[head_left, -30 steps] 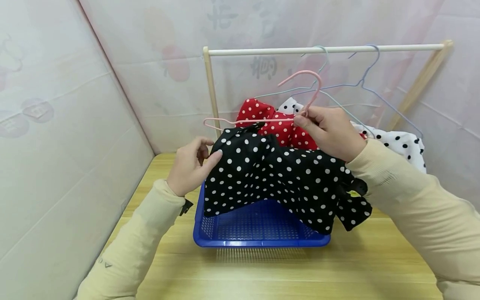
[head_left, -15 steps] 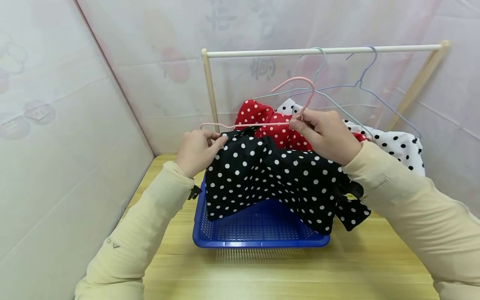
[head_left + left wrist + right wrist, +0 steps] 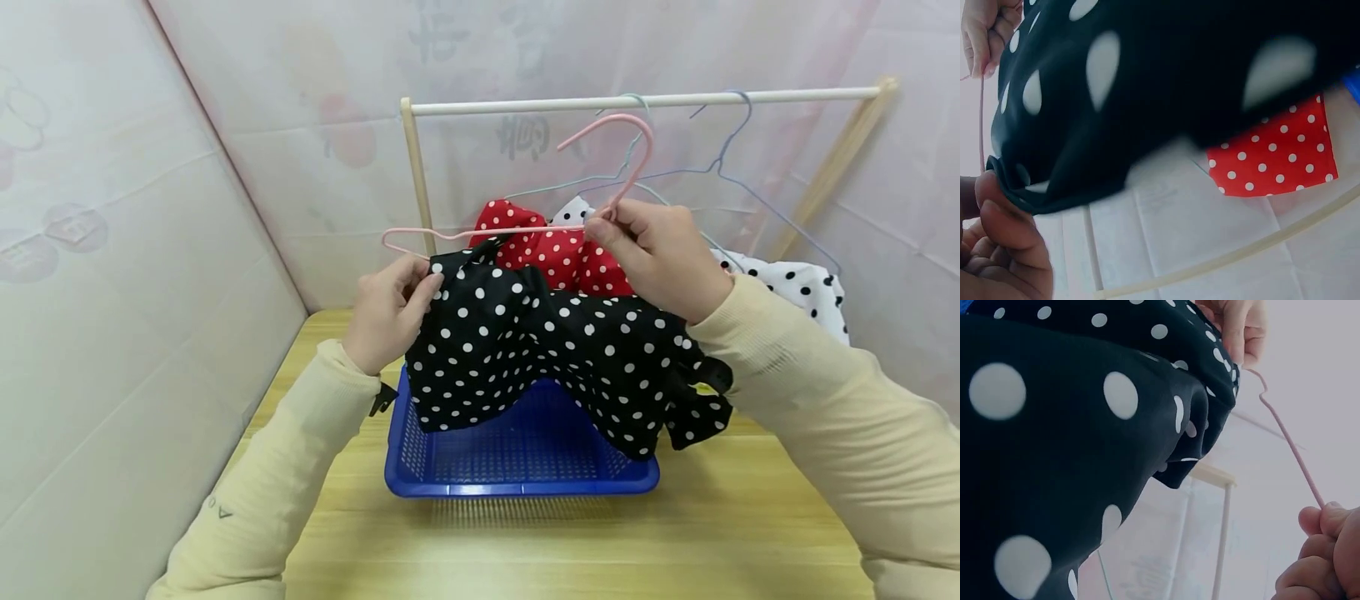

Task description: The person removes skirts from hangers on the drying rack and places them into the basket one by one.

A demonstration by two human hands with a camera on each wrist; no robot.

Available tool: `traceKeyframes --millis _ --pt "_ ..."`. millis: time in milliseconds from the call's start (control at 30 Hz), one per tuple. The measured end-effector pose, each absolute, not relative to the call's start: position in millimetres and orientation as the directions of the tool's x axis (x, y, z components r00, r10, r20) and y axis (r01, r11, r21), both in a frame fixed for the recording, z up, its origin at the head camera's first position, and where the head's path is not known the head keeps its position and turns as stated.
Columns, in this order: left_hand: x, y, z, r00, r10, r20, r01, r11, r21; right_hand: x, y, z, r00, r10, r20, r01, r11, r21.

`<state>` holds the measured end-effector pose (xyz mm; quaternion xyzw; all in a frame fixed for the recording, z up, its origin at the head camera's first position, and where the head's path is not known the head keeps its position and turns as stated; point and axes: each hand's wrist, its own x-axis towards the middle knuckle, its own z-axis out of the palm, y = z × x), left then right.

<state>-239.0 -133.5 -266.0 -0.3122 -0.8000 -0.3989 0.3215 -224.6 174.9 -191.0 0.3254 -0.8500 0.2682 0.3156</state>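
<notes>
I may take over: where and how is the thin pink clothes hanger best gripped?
Probably pinch the hanger below its curved hook, coming from the right, as the right hand does: the hook stands free above, while the left hand pinches the white-dotted black cloth garment near the hanger's left end.

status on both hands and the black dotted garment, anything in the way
Left hand pinching edge of black garment. Right hand gripping pink hanger below its hook. Hanger's left end bare. Red garment behind, not visibly blocking.
</notes>
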Motion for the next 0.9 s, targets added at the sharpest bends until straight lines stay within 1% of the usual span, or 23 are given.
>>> traceKeyframes --millis 200,300,367,567,633,700,767,900 --pt "-234.3 -133.2 -271.2 -0.551 0.237 0.800 0.807 0.395 0.439 -225.1 168.9 -194.4 -0.622 -0.379 0.686 -0.702 0.657 -0.273" --pt "-232.2 -131.8 -272.9 -0.526 0.238 0.817 0.832 0.343 0.435 -224.9 166.6 -196.6 -0.628 -0.379 0.680 -0.702 0.653 -0.284" --pt "-231.0 -130.5 -273.2 -0.503 0.240 0.830 0.851 0.303 0.428 -225.3 165.2 -197.3 -0.623 -0.381 0.683 -0.707 0.647 -0.284" --pt "-228.2 -124.9 -273.4 -0.422 0.261 0.868 0.905 0.182 0.385 -228.6 162.9 -199.4 -0.647 -0.397 0.650 -0.695 0.659 -0.289" --pt "-226.1 -123.7 -274.3 -0.406 0.267 0.874 0.913 0.155 0.377 -230.6 163.7 -200.2 -0.653 -0.393 0.647 -0.688 0.666 -0.290" --pt "-223.9 -123.2 -276.1 -0.404 0.269 0.874 0.915 0.145 0.378 -232.2 165.8 -200.1 -0.656 -0.384 0.650 -0.681 0.672 -0.290" --pt "-221.9 -124.3 -278.8 -0.415 0.271 0.869 0.909 0.156 0.386 -233.3 168.0 -199.3 -0.658 -0.370 0.656 -0.675 0.676 -0.295" --pt "-220.2 -128.6 -288.3 -0.480 0.265 0.836 0.876 0.202 0.439 -233.6 172.2 -195.9 -0.667 -0.339 0.664 -0.660 0.683 -0.314"
